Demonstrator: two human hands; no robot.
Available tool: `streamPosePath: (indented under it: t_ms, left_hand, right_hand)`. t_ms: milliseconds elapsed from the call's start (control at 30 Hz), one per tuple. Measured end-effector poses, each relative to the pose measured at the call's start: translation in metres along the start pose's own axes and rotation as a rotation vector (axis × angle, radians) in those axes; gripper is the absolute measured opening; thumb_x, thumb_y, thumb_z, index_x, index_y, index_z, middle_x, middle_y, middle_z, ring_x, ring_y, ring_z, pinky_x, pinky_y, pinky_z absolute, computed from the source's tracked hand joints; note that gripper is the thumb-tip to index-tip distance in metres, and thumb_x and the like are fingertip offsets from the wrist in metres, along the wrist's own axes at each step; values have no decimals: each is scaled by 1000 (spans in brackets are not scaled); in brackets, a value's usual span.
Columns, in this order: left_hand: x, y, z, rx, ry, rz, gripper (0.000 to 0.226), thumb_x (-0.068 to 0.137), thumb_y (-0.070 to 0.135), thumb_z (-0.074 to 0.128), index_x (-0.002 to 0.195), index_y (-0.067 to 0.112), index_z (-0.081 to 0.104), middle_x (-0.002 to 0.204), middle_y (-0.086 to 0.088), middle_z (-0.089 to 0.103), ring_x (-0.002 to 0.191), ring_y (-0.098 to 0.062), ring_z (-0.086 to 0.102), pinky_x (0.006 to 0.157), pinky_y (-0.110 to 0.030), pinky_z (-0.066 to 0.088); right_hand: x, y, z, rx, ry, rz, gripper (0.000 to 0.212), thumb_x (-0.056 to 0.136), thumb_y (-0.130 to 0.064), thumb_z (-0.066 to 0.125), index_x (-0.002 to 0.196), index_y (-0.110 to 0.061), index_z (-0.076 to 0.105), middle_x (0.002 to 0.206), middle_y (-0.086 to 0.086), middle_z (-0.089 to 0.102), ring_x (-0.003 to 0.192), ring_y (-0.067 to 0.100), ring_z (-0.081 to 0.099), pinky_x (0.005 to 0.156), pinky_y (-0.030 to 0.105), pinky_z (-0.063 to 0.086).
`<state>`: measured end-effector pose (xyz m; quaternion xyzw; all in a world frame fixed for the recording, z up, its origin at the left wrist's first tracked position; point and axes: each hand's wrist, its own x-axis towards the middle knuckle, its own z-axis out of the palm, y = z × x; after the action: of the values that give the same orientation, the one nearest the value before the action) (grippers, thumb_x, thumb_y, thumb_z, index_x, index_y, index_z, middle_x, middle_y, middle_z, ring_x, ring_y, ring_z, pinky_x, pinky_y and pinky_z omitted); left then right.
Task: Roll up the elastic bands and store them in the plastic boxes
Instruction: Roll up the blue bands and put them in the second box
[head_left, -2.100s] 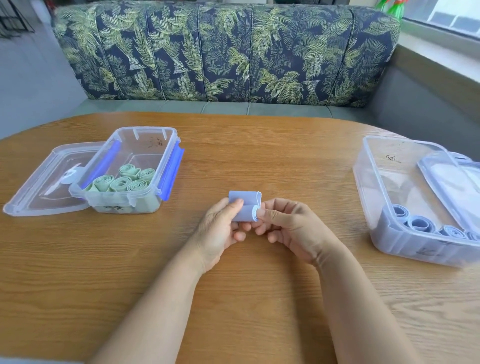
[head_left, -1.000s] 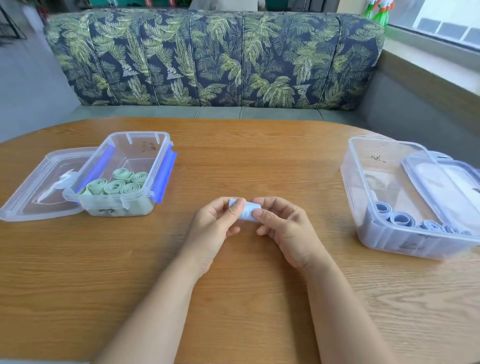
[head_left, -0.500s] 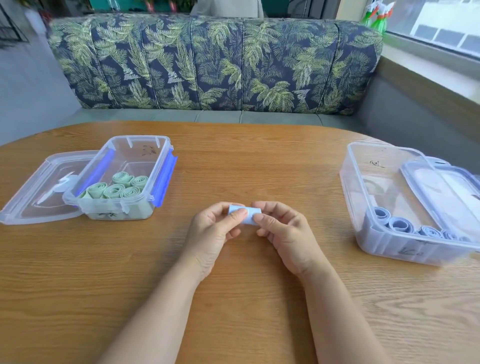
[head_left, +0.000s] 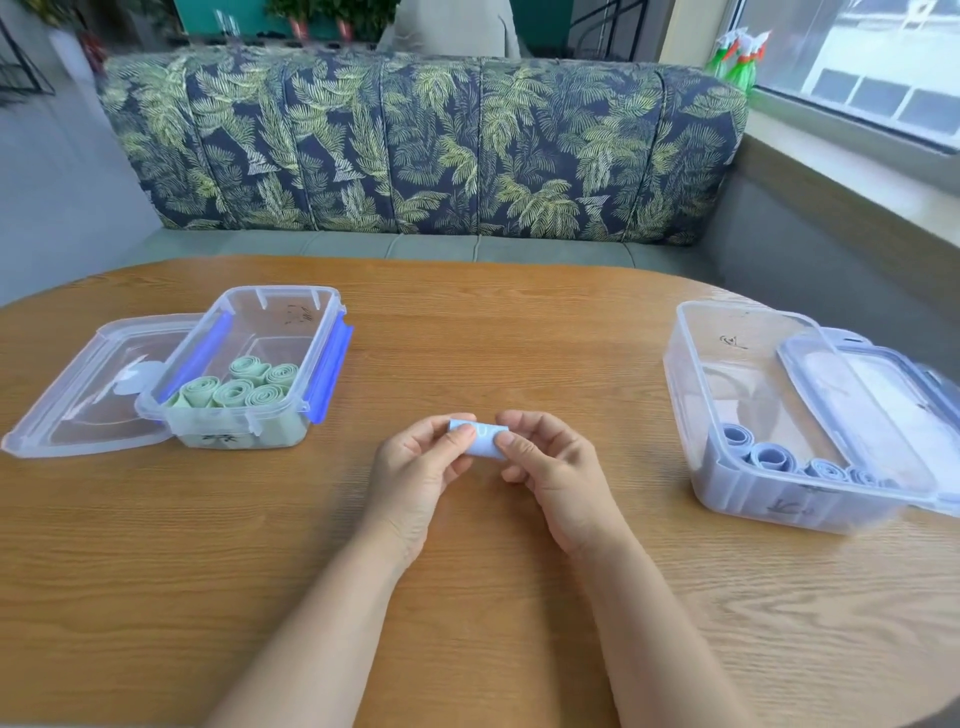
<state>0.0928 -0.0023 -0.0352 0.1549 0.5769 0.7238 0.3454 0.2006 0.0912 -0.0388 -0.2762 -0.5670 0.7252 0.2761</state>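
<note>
A light blue elastic band (head_left: 484, 441), rolled into a short cylinder, is held just above the middle of the wooden table (head_left: 467, 571). My left hand (head_left: 415, 467) pinches its left end and my right hand (head_left: 550, 467) pinches its right end. On the left stands a clear plastic box with blue clips (head_left: 332, 353) holding several green rolls (head_left: 236, 389). At the right, a larger clear plastic box (head_left: 691, 405) holds several blue rolls (head_left: 774, 457) along its near wall.
The left box's lid (head_left: 78, 405) lies flat beside it. Another lid (head_left: 872, 410) leans across the right box. A leaf-patterned sofa (head_left: 415, 145) stands behind the table, and a window sill with spray bottles (head_left: 737, 57) runs along the right.
The loose flap of the blue band has been wound in, so it is now a tight roll between both hands. The camera has tilted upward a little.
</note>
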Motion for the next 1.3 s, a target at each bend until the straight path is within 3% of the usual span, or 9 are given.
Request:
streamPosePath:
  t_ms: [233,500,800,900,1000,1100,1133,1200,1300]
  left_hand:
    - [-13,12,5,-68,63,-40,11,92,6,60,96,9,70,89,-9,69,79,-14,65,71,-23,52]
    - [-24,47,55,-161,-50,-43,11,90,8,60,95,7,70,90,-10,72,81,-18,66,76,-24,51]
    - [-32,49,116,-19,-228,-102,23,93,18,56,107,9,72,96,-4,67,75,-12,55,70,-22,38]
    - [-31,48,135,117,-302,-53,25,90,27,61,106,10,72,97,-1,67,80,-10,53,68,-24,35]
    - [-28,46,158,273,-347,33,29,84,38,68,104,18,74,94,7,70,83,-4,56,71,-22,38]
    - [-24,42,186,403,-358,177,11,92,18,65,100,16,71,92,3,73,76,7,62,69,-5,43]
    - [-21,39,195,473,-370,217,10,91,12,66,99,13,71,92,2,72,76,4,62,70,-5,43]
    - [-18,30,213,636,-421,256,10,86,10,71,92,18,70,86,6,70,76,-5,61,75,-15,47]
    - [-20,20,240,996,-496,272,13,72,38,72,83,33,66,83,20,64,88,-5,59,99,-31,41]
  right_hand:
    - [-21,-17,11,-33,14,-8,8,89,-13,69,96,-9,68,77,-5,68,68,9,59,61,22,47]
    - [-33,-75,-14,-249,113,-230,15,86,-8,71,93,-22,69,82,-9,70,66,1,58,69,24,46]
    - [-55,-128,-69,-384,271,-178,16,81,-17,76,95,-21,70,72,-8,63,61,4,56,62,17,45]
    - [-62,-145,-91,-445,264,-166,12,81,-16,74,93,-18,75,71,-5,64,60,6,55,60,21,45]
    - [-71,-167,-117,-526,272,-209,21,80,-12,70,71,-29,78,57,-4,54,58,16,42,52,28,35]
    - [-77,-187,-150,-656,385,-218,27,77,-9,68,65,-31,78,49,-8,46,51,15,32,48,25,29]
    - [-76,-190,-162,-723,430,-201,25,76,-10,68,66,-30,77,51,-7,49,50,14,33,48,24,30]
    - [-75,-193,-181,-849,488,-135,20,74,-12,70,65,-30,76,56,-4,56,48,12,35,49,24,33]
    - [-72,-191,-202,-1003,523,-59,17,69,-14,75,60,-27,72,67,7,64,52,16,38,51,26,34]
